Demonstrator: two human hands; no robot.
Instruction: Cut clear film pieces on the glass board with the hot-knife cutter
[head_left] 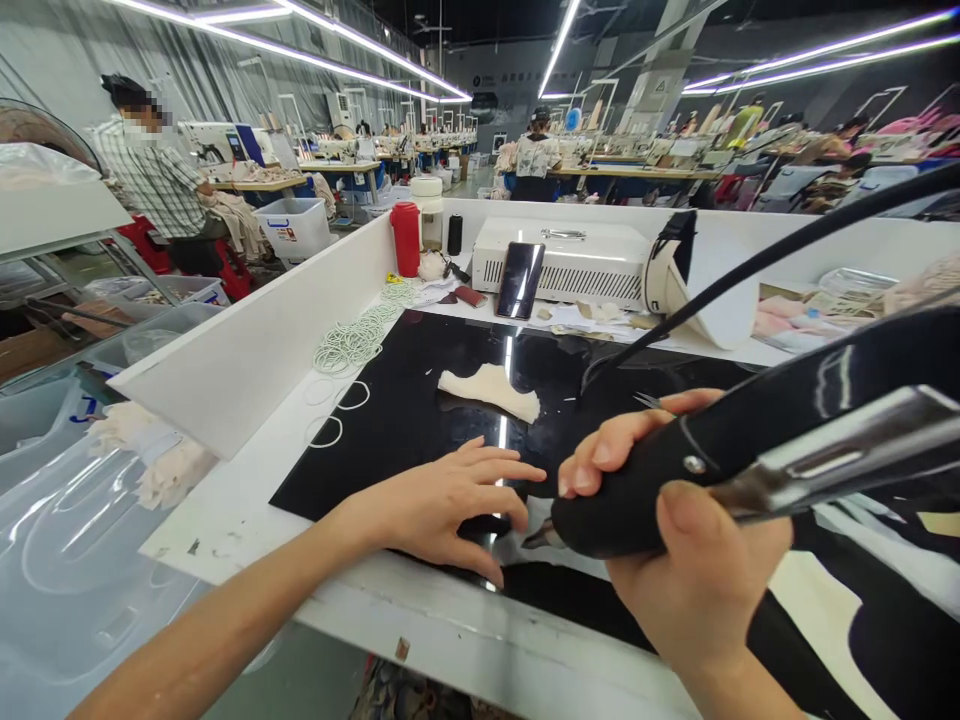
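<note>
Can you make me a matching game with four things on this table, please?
1. Phone
2. Red container
3. Small cream piece
4. Black tool

A. Lying on the shiny black sheet
B. Held in the right hand
C. Just in front of the white vented box
D. Standing beside a white-lidded jar

Right pairs: 1-C, 2-D, 3-A, 4-B

tube lights overhead, rows of tables way back, greyish curtains on the left, chunky pale pillar too

The view's right edge cuts off the black handheld tool, which partly hides the right hand.
</note>
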